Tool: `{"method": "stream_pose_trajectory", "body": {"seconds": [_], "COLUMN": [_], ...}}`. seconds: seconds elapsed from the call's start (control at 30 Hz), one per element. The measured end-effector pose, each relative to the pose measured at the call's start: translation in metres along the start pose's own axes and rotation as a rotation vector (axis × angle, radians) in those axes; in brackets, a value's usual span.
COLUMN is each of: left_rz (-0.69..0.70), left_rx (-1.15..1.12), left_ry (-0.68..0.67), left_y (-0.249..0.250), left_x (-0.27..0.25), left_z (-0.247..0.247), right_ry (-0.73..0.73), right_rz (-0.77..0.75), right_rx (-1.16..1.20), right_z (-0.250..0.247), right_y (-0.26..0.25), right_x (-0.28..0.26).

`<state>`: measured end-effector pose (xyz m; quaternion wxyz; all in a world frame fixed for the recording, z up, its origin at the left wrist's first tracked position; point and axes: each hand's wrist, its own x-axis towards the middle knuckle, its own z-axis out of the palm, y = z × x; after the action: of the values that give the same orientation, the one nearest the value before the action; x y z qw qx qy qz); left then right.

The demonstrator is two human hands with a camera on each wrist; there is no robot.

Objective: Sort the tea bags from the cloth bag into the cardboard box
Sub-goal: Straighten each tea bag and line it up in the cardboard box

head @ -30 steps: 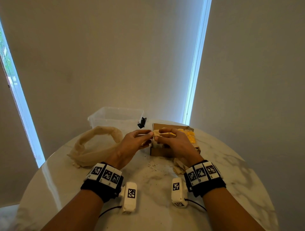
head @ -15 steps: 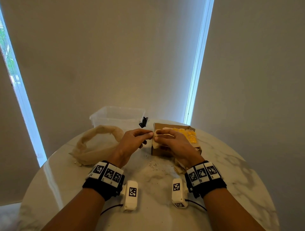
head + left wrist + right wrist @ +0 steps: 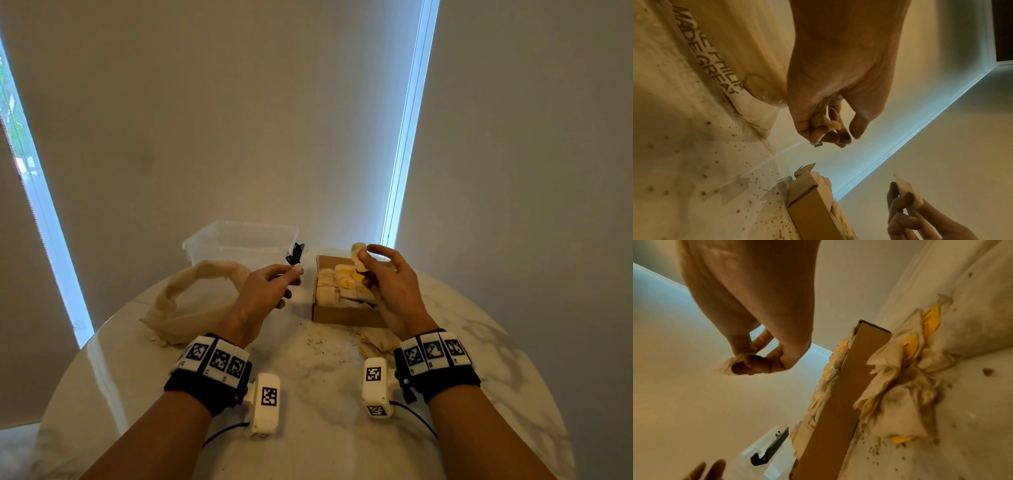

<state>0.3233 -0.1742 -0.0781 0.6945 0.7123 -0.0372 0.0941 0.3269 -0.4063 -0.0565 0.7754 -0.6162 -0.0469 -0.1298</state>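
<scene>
My right hand (image 3: pixel 366 260) pinches a pale tea bag (image 3: pixel 359 255) between thumb and fingers, raised over the far side of the open cardboard box (image 3: pixel 342 313). The box holds several tea bags with yellow tags. In the right wrist view the tea bag (image 3: pixel 726 367) sticks out past my curled fingers. My left hand (image 3: pixel 294 274) hovers left of the box and pinches a crumpled bit of string (image 3: pixel 826 124) with a small staple (image 3: pixel 817 144). The beige cloth bag (image 3: pixel 191 298) lies slumped and open at the left.
A clear plastic tub (image 3: pixel 239 240) with a black clip (image 3: pixel 295 254) stands behind the cloth bag. Several loose tea bags (image 3: pixel 376 342) lie in front of the box. Dark tea crumbs (image 3: pixel 318 342) dot the round marble table (image 3: pixel 325 394). The wall is close behind.
My hands were together, both pinching one tea bag over the box. They have pulled apart: the left went left with the string bit, the right rose with the tea bag.
</scene>
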Motion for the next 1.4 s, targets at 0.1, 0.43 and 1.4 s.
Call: {"method": "stream_pose_trajectory", "body": {"seconds": [0.1,0.43,1.4], "left_rz": [0.108,0.344,-0.022], "left_rx": [0.087,0.366,0.18], "left_ry": [-0.083,-0.196,-0.132], "left_y": [0.008,0.005,0.014], "left_x": [-0.006,-0.006,-0.011], "left_z": [0.006,0.01,0.009], "right_ry": [-0.022,-0.088,-0.352], "right_rz": [0.01,0.094,-0.075], "right_rx": [-0.076,-0.215,-0.356], "right_z": [0.005,0.026,0.018], "right_y": [0.004,0.018,0.009], "right_x": [-0.002,-0.009,-0.009]}}
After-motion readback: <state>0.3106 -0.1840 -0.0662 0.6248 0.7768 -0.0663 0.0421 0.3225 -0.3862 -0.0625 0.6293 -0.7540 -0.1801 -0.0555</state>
